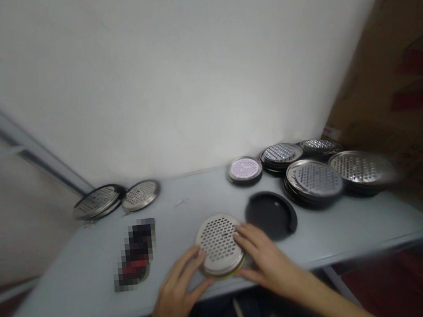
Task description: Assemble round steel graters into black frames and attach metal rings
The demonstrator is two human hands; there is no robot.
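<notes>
A round perforated metal disc [219, 241] lies near the front edge of a pale grey table [78, 283], with a yellowish rim showing under it. My left hand [179, 292] grips its left edge with curled fingers and thumb. My right hand [262, 257] holds its right side, fingers laid over the top and thumb at the lower edge. Just right of the disc sits a dark round plastic lid [271, 214] with a notch in its rim.
Stacks of the same perforated metal discs [315, 179] crowd the back right, and two more discs [106, 200] lie at the back left. A pixelated dark object [135, 254] rests left of my hands. A white wall stands behind; a brown cardboard box [395, 98] is on the right.
</notes>
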